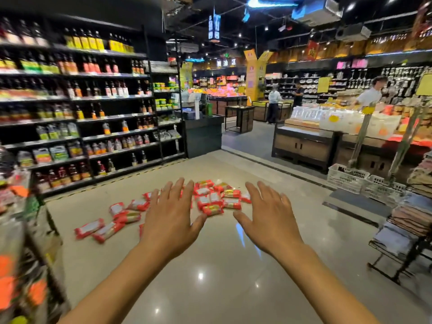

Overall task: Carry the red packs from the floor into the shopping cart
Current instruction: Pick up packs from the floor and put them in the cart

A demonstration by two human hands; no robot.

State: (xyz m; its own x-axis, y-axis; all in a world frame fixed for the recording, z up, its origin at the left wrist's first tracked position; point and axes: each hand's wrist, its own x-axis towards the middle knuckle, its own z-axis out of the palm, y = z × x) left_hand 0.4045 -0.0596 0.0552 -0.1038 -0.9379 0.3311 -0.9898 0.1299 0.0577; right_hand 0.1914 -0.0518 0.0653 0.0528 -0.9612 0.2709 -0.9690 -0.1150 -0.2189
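Observation:
Several red packs with white labels lie scattered on the pale glossy floor ahead of me, in a dense cluster (216, 197) and a looser trail to the left (90, 228). My left hand (170, 218) is stretched forward with fingers spread, empty, and it covers some of the packs. My right hand (268, 218) reaches out beside it, fingers apart, also empty. Both hands are held above the floor, in front of the packs. No shopping cart can be clearly made out; a blurred rack-like shape stands at the left edge (21, 253).
Dark shelves of bottles (77, 108) line the left side. White plastic crates (348, 177) and a wire rack of folded textiles (406, 220) stand at the right. A wooden display counter (304, 143) and people are further back. Open floor lies around the packs.

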